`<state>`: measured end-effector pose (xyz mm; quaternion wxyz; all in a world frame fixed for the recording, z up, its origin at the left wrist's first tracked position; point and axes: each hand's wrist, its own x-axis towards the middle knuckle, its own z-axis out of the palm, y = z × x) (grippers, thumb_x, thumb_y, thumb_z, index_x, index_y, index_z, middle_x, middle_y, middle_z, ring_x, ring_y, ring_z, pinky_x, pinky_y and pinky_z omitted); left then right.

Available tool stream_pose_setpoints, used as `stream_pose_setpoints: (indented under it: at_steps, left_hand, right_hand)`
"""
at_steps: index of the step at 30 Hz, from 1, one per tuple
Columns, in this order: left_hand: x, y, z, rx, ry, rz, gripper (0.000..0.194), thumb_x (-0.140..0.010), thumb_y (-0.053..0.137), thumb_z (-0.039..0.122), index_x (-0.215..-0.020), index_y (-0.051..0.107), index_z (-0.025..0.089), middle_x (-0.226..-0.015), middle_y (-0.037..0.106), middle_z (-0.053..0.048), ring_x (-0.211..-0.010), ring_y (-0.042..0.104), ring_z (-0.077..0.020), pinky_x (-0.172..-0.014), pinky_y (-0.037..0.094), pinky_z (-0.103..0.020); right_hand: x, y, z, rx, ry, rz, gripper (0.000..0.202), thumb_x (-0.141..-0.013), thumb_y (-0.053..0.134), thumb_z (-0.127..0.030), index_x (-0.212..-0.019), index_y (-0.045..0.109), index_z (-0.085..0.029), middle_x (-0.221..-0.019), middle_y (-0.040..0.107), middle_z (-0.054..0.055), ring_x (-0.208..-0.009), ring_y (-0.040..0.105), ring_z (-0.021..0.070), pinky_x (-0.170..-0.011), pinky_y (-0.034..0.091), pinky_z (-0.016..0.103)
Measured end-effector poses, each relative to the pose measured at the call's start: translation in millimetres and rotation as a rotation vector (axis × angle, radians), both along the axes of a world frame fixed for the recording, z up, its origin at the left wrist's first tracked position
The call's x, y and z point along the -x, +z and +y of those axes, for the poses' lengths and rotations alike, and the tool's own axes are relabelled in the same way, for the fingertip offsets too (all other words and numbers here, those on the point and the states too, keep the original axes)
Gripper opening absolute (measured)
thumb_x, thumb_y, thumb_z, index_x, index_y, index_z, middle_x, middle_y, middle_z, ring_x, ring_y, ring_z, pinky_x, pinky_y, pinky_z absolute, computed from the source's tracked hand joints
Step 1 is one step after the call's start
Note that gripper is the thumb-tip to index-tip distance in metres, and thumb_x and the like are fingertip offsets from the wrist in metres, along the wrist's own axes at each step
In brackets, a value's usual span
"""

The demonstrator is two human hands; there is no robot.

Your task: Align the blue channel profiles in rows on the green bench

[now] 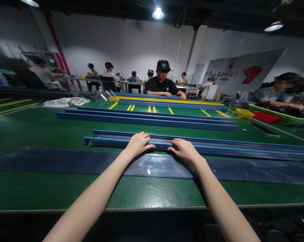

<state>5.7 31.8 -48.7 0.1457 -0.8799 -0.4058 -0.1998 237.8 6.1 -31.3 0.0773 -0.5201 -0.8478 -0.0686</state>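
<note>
A long blue channel rail [217, 149] lies crosswise on the green table in front of me. My left hand [139, 143] is closed over its near wall, thumb on the front face and fingers curled over the top edge. A short gap to the right, my right hand [183, 148] grips the same wall in a similar way. At the rail's left end, a small clear flap [90, 143] sticks out. Between the rail and me lies a wide, flat, glossy dark-blue strip [73, 161], under my forearms.
Another pair of blue rails [146, 120] lies farther back. Beyond it are a yellow rail [167, 99] and a person in black [163, 80]. On the right are a phone [264, 129], a yellow tray [244, 113], a red tray [266, 117] and a green basket [290, 119].
</note>
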Motion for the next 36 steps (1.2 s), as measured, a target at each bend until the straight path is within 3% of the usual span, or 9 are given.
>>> stream_pose_setpoints:
  at_steps: [21,36]
  left_hand:
    - [-0.2,-0.2,0.1,0.013,0.002,-0.007,0.036,-0.08,0.046,0.051,-0.081,0.062,0.018,-0.092,0.06,-0.003,-0.084,0.05,-0.016,-0.069,0.037,-0.026]
    - [-0.1,1.8,-1.6,-0.018,0.113,-0.015,0.045,-0.075,0.045,0.06,-0.07,0.061,0.018,-0.077,0.063,-0.004,-0.072,0.056,-0.0157,-0.059,0.034,-0.024]
  right_hand:
    - [1.3,2.3,-2.0,0.014,-0.016,-0.007,0.03,-0.084,0.04,-0.042,-0.085,0.059,-0.019,-0.09,0.062,0.006,-0.085,0.056,0.0172,-0.064,0.034,0.023]
    - [1.2,2.1,-0.9,0.019,-0.017,-0.004,0.029,-0.083,0.042,-0.041,-0.087,0.059,-0.019,-0.092,0.062,0.007,-0.087,0.056,0.0177,-0.065,0.034,0.023]
